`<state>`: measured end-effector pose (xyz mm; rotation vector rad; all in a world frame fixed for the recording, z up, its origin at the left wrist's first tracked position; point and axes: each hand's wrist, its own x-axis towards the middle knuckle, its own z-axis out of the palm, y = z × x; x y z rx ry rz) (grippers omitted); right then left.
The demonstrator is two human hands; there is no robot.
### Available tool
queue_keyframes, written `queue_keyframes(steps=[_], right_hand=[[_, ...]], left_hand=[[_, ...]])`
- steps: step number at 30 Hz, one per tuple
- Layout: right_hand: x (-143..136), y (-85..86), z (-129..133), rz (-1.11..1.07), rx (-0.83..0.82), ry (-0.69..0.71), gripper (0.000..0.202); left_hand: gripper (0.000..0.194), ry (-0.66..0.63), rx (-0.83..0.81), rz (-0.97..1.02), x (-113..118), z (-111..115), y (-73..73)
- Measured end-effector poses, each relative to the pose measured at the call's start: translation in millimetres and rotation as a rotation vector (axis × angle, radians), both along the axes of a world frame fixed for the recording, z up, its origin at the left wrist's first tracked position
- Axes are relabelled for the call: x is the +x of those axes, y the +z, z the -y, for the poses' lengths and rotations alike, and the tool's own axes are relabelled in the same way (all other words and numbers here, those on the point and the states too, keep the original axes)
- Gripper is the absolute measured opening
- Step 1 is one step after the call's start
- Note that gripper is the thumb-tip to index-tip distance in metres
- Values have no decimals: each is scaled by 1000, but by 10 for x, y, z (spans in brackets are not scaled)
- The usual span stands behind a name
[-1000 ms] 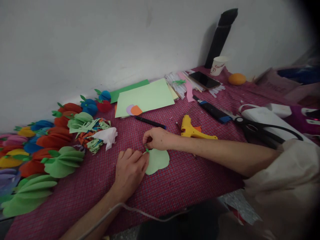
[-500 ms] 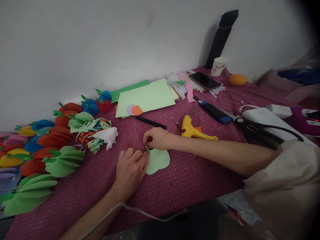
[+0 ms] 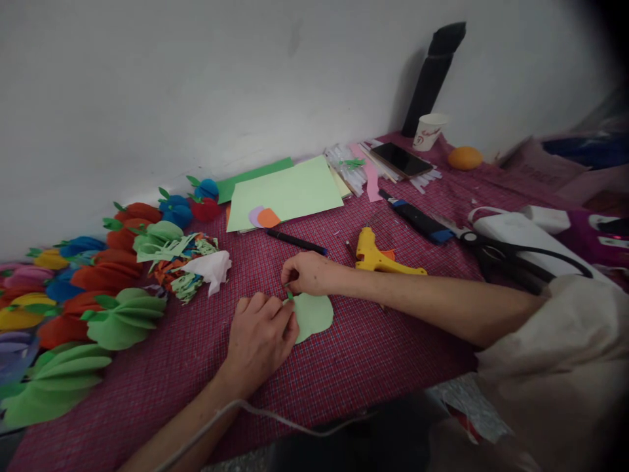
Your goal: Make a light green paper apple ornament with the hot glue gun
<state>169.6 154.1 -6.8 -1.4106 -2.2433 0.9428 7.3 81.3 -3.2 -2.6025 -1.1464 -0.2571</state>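
A light green paper cutout [image 3: 317, 314] with a rounded, wavy edge lies on the checked tablecloth in front of me. My left hand [image 3: 260, 331] rests on its left side, fingers curled and the thumb pressed against the paper. At the cutout's top edge, my right hand [image 3: 310, 272] pinches a small dark green paper strip [image 3: 289, 294]; the fingers hide most of the strip. Whether the strip is stuck to the cutout I cannot tell. Just right of the right hand, a yellow glue gun [image 3: 376, 254] lies beside the forearm.
Finished paper fruits [image 3: 125, 318] and a heap of scraps [image 3: 189, 265] fill the left. A black pen [image 3: 296, 241] lies before stacked paper sheets [image 3: 289, 190]. Rightward are a utility knife [image 3: 422, 221], scissors [image 3: 515, 249], a phone [image 3: 401, 160] and a paper cup [image 3: 430, 131].
My left fingers and thumb have shifted slightly right, covering more of the cutout's left side. The right hand has kept its pinch almost in place.
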Motion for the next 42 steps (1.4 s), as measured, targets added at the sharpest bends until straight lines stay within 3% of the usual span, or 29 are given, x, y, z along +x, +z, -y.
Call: queue_keyframes(steps=[11, 17, 25, 42], right_hand=[[-28, 8, 10, 55, 42, -19, 10], [-32, 20, 21, 65, 24, -25, 9], [-27, -6, 4, 69, 45, 5, 13], [-26, 17, 20, 65, 31, 6, 12]], left_hand=[[21, -53, 72, -29, -5, 107, 28], [20, -314, 242, 189, -82, 235, 137], [28, 17, -15, 168, -93, 126, 105], [33, 24, -150, -9, -48, 146, 18]])
